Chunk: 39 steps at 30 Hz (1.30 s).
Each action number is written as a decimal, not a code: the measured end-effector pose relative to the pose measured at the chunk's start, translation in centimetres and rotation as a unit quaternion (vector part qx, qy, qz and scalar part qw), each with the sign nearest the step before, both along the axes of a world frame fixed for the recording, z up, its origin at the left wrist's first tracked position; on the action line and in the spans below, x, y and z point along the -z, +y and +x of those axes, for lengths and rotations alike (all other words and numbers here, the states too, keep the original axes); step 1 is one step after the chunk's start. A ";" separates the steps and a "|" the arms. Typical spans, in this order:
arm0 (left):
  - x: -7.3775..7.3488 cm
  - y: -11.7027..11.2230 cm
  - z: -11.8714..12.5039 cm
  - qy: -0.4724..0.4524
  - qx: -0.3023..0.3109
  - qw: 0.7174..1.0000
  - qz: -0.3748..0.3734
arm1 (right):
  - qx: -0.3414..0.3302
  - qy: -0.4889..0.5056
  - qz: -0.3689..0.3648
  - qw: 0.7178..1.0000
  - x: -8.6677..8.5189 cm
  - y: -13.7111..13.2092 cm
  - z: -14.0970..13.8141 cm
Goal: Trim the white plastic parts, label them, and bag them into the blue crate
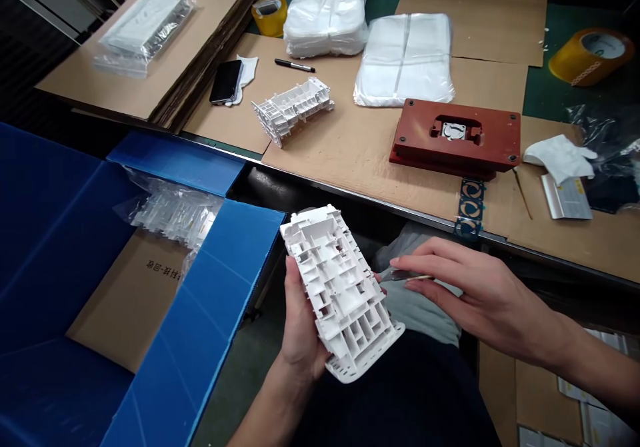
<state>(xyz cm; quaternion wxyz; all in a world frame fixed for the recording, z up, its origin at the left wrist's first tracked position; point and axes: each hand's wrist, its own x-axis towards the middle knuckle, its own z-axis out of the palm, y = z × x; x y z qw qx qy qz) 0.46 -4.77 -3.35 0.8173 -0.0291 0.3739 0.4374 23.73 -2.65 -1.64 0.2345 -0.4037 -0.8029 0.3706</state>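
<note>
White ribbed part gripped in left fingers, beside right fingers pinching slim tool

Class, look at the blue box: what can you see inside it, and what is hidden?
Inside the blue box lie parts in clear plastic and brown cardboard with printed writing. Whatever is beneath them is covered.

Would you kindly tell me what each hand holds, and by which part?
Left hand: white ribbed plastic housing, by its long sides. Right hand: small thin grey object, in the fingertips; exact part unclear.

Upside-down "科技-回收" on brown cardboard inside blue box
</note>
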 end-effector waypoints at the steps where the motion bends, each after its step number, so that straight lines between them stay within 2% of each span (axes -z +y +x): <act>1: 0.0 0.1 0.0 -0.004 0.003 1.000 -0.003 | -0.013 -0.005 0.016 1.000 0.0 -0.1 0.0; 7: -0.2 0.6 0.7 -0.054 0.046 0.995 -0.065 | -0.166 0.016 0.103 0.981 -1.0 0.8 -0.9; 12: 0.0 0.4 1.7 -0.074 0.041 0.992 -0.095 | -0.257 0.041 0.108 0.960 -2.2 2.6 -2.7; 17: 0.0 0.0 2.0 -0.120 0.047 0.983 -0.128 | -0.301 0.062 0.082 0.948 -2.1 3.0 -3.6; 23: 0.1 -0.1 2.1 -0.164 0.058 0.973 -0.151 | -0.301 0.072 0.078 0.948 -1.2 2.7 -3.7; 32: 0.6 -0.2 2.1 -0.151 0.068 0.976 -0.140 | -0.283 0.087 0.109 0.949 -0.2 2.4 -3.5; 39: 0.7 -0.2 1.9 -0.145 0.075 0.980 -0.117 | -0.268 0.104 0.096 0.953 -0.4 2.7 -2.9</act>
